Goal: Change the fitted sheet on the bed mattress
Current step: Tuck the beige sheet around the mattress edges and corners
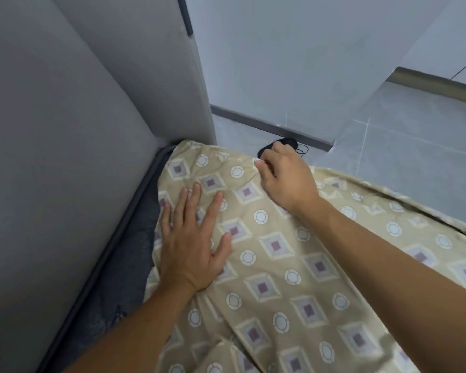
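Nearest you, both bare forearms reach out over the fitted sheet, a beige cloth printed with purple-centred diamonds and pale ringed circles, soft and rumpled into long folds. It covers the corner of the mattress, whose dark blue-grey quilted side with a piped edge shows along the left, tight against the headboard, a smooth grey padded panel.

Your left hand lies flat on the sheet near that exposed edge, palm down, fingers straight and slightly spread, pressing the cloth and gripping nothing. Your right hand is at the far corner of the mattress, knuckles up, fingers curled over the bunched hem of the sheet (the fingertips themselves are mostly hidden behind the hand), thumb tip against the fabric, pinching it where it gathers into puckers.

Just beyond that hand a small black object with a thin cord lies on the pale grey tiled floor, beside the dark skirting of the wall.
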`<state>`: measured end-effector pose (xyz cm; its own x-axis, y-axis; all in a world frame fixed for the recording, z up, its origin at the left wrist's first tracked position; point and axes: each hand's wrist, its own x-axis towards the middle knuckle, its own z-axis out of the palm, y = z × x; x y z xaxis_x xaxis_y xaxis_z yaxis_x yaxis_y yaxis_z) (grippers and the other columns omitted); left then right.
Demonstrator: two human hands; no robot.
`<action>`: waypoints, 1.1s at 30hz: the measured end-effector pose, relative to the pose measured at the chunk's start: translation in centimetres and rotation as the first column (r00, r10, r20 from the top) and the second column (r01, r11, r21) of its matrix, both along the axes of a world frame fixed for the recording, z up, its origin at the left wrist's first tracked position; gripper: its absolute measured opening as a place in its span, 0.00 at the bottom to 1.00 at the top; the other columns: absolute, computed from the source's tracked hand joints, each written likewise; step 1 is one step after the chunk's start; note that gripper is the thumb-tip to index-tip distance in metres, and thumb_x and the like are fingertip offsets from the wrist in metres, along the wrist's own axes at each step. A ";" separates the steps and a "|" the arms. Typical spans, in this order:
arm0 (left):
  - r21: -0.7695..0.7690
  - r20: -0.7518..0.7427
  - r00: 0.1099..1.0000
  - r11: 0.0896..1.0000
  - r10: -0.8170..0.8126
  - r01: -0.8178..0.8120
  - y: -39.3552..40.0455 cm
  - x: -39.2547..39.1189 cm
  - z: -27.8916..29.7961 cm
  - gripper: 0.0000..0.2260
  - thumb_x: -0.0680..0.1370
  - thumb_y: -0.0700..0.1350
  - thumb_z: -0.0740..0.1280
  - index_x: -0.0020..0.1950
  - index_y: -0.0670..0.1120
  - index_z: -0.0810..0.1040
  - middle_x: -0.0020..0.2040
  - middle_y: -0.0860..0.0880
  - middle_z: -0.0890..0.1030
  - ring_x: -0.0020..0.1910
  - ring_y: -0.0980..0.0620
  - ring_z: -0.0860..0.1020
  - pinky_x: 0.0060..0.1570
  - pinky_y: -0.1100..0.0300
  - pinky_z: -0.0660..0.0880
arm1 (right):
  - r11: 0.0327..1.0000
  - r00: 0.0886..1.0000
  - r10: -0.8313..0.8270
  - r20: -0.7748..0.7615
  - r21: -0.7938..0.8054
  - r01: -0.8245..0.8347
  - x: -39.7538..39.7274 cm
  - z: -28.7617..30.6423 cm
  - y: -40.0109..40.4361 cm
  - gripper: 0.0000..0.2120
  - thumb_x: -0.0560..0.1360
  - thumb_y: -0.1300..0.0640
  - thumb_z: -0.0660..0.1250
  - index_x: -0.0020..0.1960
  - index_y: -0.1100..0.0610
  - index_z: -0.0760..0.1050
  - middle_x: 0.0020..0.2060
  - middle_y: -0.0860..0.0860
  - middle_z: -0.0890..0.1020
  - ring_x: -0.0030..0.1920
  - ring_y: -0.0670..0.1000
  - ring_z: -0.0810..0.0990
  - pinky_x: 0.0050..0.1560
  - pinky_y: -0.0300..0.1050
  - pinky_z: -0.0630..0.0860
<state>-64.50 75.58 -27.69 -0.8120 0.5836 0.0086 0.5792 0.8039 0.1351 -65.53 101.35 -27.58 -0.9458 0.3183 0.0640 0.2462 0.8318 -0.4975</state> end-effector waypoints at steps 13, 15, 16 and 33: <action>0.029 0.056 0.988 0.989 -0.144 0.142 2.1 -3.6 1.2 0.36 0.79 0.64 0.58 0.85 0.58 0.54 0.86 0.45 0.50 0.85 0.44 0.46 0.81 0.38 0.48 | 0.982 0.973 -0.133 -0.190 0.106 0.155 0.4 -0.8 -0.5 0.13 0.87 0.53 0.58 0.45 0.58 0.71 0.42 0.51 0.72 0.44 0.56 0.71 0.37 0.51 0.67; 0.063 0.056 0.989 0.989 -0.138 0.135 3.1 -5.1 1.1 0.35 0.78 0.62 0.59 0.85 0.59 0.56 0.86 0.46 0.52 0.85 0.45 0.47 0.81 0.40 0.49 | 0.975 0.969 -0.163 -0.187 0.121 0.188 0.0 -0.8 -0.3 0.13 0.86 0.55 0.58 0.45 0.58 0.71 0.42 0.51 0.72 0.44 0.57 0.71 0.37 0.52 0.68; 0.074 0.050 0.991 0.990 -0.126 0.122 3.5 -5.7 1.0 0.35 0.78 0.61 0.59 0.85 0.58 0.57 0.86 0.46 0.53 0.85 0.46 0.48 0.81 0.40 0.49 | 0.972 0.970 -0.174 -0.171 0.126 0.196 -0.2 -0.9 -0.3 0.13 0.86 0.55 0.58 0.45 0.58 0.71 0.42 0.52 0.73 0.44 0.57 0.72 0.38 0.53 0.70; 0.052 -0.034 0.999 0.998 0.026 -0.024 4.0 -5.7 -0.5 0.34 0.80 0.59 0.54 0.86 0.53 0.54 0.84 0.41 0.56 0.83 0.38 0.54 0.80 0.37 0.52 | 0.964 1.000 -0.029 -0.010 0.265 0.031 -8.7 -1.3 0.6 0.13 0.85 0.51 0.59 0.51 0.57 0.78 0.47 0.55 0.80 0.46 0.64 0.80 0.39 0.52 0.66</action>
